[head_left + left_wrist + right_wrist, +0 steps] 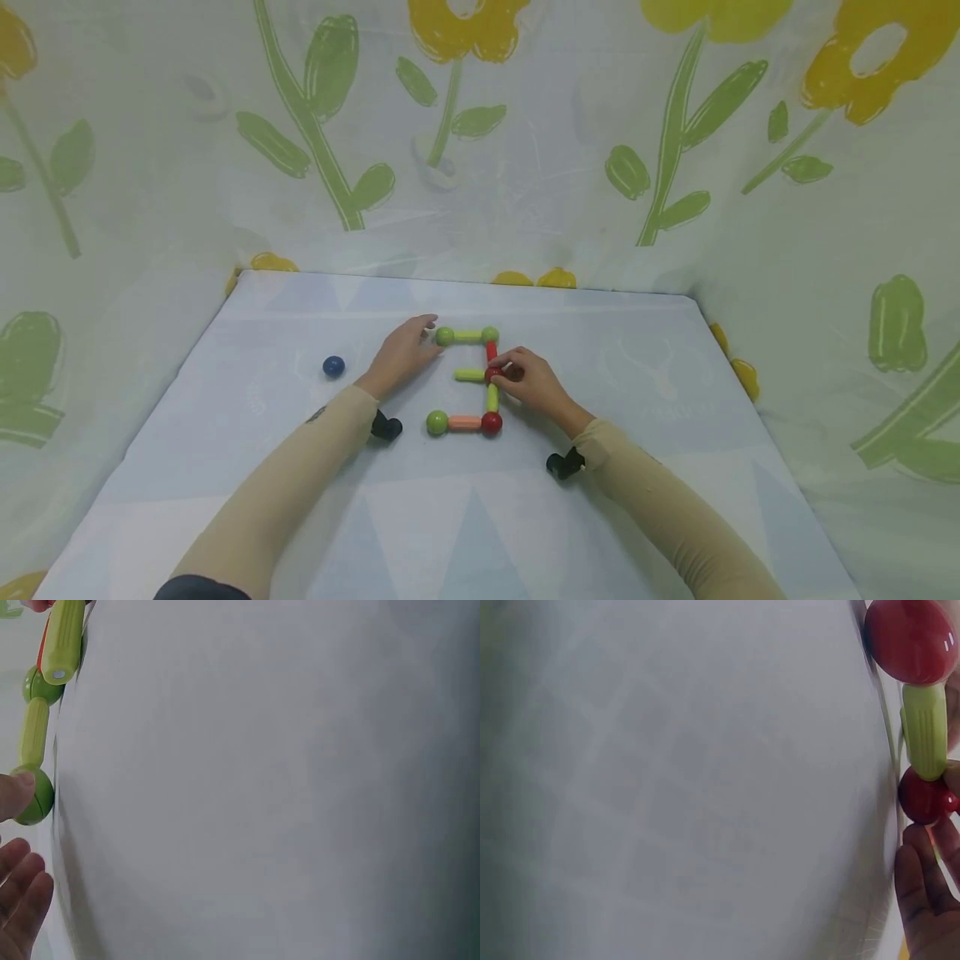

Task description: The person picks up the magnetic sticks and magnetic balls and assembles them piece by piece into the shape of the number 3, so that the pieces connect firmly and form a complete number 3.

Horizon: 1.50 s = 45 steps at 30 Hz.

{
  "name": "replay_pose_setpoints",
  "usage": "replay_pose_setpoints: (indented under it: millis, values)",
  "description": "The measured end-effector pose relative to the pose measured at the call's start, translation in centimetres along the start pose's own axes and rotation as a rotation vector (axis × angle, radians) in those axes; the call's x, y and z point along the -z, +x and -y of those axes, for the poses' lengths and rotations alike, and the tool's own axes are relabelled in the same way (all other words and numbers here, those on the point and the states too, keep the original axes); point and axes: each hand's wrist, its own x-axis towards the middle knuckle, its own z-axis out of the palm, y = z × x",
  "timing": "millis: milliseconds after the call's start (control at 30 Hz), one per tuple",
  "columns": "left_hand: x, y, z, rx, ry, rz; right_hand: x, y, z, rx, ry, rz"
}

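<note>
Rods and balls on the table form an angular 3-like figure. My right hand [536, 383] pinches its middle red ball [922, 799]. From that ball a yellow-green rod [470, 375] points left, a red rod [491, 352] runs to the far green ball [490, 334], and another yellow-green rod [926, 731] leads to the near red ball [492, 423]. My left hand [405, 354] is at the far-left green ball [37, 799], thumb touching it, other fingers extended and apart. A yellow-green rod [468, 336] links the two far balls. A pink rod [464, 423] joins the near green ball [437, 422].
A loose dark blue ball [333, 367] lies left of my left forearm. The pale table [480, 533] has light blue triangles near its front. Flower-printed white curtains [525, 183] enclose it at the back and sides. Dark wrist cameras [387, 427] jut from both sleeves.
</note>
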Motion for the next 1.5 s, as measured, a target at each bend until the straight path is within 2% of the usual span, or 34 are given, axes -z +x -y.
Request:
replay_pose_setpoints:
  millis: [300, 733, 867, 933, 1067, 1300, 1500]
  values:
    - [1.2, -1.8, 1.0, -0.061, 0.097, -0.111, 0.0, 0.0, 0.0, -0.002, 0.001, 0.012]
    - [2.9, -4.4, 3.0, -0.066, 0.137, -0.292, 0.2, 0.0, 0.0, 0.001, 0.021, 0.020]
    - [3.5, -5.5, 4.0, -0.053, 0.147, -0.367, 0.0, 0.1, -0.1, 0.002, 0.010, 0.025]
    - [3.9, -6.0, 4.4, -0.037, 0.140, -0.383, 0.0, 0.1, -0.2, -0.004, 0.005, 0.023]
    - [4.9, -7.0, 5.4, 0.008, 0.122, -0.364, 0.0, 0.1, -0.1, -0.007, 0.004, 0.019]
    - [6.4, -9.3, 6.9, 0.110, 0.137, -0.261, 0.0, 0.0, -0.2, 0.013, 0.002, 0.022]
    - [7.1, -10.4, 7.7, 0.198, 0.079, -0.165, 0.0, 0.1, -0.2, 0.008, 0.005, 0.019]
